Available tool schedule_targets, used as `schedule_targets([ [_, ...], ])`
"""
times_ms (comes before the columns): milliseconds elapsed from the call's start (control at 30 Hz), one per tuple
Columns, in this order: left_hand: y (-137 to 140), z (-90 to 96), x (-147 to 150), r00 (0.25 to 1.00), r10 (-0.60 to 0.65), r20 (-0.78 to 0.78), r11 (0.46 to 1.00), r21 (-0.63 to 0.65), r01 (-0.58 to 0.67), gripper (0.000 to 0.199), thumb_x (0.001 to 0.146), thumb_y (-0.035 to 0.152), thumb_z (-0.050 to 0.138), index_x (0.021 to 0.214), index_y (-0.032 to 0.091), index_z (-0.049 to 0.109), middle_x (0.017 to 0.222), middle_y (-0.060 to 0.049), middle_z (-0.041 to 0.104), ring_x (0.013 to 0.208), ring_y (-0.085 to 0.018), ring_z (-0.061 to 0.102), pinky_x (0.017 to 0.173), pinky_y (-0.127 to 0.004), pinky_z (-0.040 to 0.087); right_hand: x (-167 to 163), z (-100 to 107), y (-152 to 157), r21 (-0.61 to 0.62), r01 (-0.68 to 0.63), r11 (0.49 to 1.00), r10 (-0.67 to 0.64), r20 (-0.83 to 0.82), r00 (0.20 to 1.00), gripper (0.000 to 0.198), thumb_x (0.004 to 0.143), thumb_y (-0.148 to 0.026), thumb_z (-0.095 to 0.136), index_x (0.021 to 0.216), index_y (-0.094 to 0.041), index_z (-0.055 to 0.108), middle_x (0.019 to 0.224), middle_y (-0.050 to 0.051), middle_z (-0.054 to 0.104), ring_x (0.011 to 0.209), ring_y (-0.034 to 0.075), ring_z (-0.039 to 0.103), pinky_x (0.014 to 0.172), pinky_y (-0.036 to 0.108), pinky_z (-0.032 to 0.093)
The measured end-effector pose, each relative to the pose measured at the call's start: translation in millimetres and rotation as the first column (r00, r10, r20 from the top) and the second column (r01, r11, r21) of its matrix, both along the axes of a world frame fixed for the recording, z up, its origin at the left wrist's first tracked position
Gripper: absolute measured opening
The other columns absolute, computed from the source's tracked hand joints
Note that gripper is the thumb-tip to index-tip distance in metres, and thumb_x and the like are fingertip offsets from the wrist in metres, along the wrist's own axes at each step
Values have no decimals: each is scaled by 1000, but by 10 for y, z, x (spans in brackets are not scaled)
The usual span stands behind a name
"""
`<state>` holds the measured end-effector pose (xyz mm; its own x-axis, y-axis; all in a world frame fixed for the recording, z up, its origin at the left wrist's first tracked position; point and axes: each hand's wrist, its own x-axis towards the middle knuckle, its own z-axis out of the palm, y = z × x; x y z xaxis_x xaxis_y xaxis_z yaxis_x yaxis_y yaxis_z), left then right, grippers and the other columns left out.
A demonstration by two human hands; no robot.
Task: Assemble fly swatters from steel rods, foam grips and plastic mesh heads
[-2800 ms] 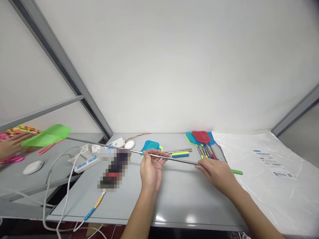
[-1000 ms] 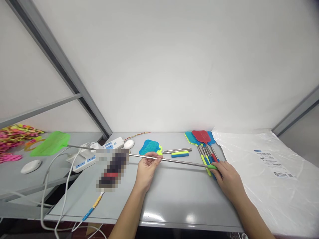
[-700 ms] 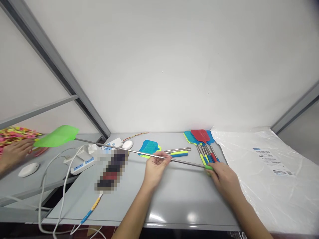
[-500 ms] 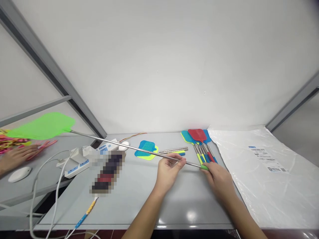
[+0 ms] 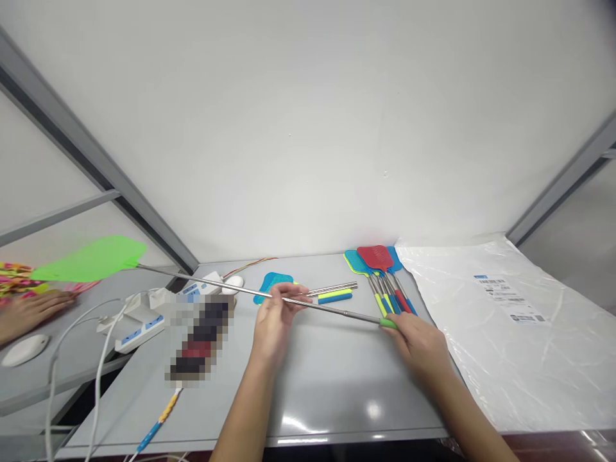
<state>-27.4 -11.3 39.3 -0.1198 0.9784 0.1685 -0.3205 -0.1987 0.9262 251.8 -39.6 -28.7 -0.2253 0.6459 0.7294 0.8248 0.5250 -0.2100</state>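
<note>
A fly swatter with a bright green head (image 5: 91, 258) and a long, extended metal rod stretches leftward across the table. My right hand (image 5: 416, 340) is closed round its green handle. My left hand (image 5: 279, 314) holds the rod near its middle, thumb and fingers round the metal. Behind my left hand lie blue and yellow swatter heads (image 5: 275, 283), partly hidden. Beside them rest bare metal rods (image 5: 332, 288) and loose yellow and blue handles (image 5: 335, 296). A pile of assembled swatters (image 5: 378, 258) with red and blue heads sits behind my right hand.
A white plastic bag (image 5: 471, 346) with a label covers the table's right side. On the left are a power strip (image 5: 139, 333) with cables, a white mouse-like object (image 5: 233, 284) and a pixelated dark object (image 5: 199, 340). Another person's hand (image 5: 41, 311) rests by colourful strips at far left.
My left hand has slid left along the rod, away from the handle. My right hand keeps its grip on the green handle. The view has shifted slightly.
</note>
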Motion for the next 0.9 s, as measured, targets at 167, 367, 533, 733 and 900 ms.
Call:
schedule_targets([
  [167,52,-2,-145,964,99,-247,989,-86,-123,47,87,54,52,60,17,46,55,3,40,51,-8,37,48,-21,30,4,7,-5,-30,18,999,-18,22,1000,17,93,-30,54,96,-18,66,85,3,71,76,16,66,69,25,45],
  [367,58,-4,-86,978,-11,-210,993,-113,-13,51,87,54,52,58,21,26,54,7,20,48,-7,18,45,-22,18,18,8,-14,-73,51,996,-47,55,997,23,96,-33,49,95,-18,65,85,3,71,77,17,67,67,26,45],
  [533,48,10,-30,965,-35,-261,996,-87,13,47,89,53,48,61,21,29,53,7,22,49,-8,19,45,-23,19,40,6,-19,-85,56,995,-53,45,998,23,96,-33,48,95,-18,65,86,4,71,77,16,67,67,26,46],
  [733,59,-4,14,957,-54,-285,994,-104,26,48,90,53,46,60,21,27,53,7,22,49,-8,19,45,-23,18,86,-5,-22,-86,70,994,-67,38,997,22,95,-33,49,94,-18,65,87,3,71,78,16,66,67,25,45],
  [900,69,-51,30,956,-56,-287,993,-116,23,48,90,54,43,59,21,27,52,7,22,47,-8,18,45,-23,18,95,-24,-30,-87,89,992,-84,58,995,22,94,-34,50,93,-18,65,86,3,72,77,16,67,67,25,45],
])
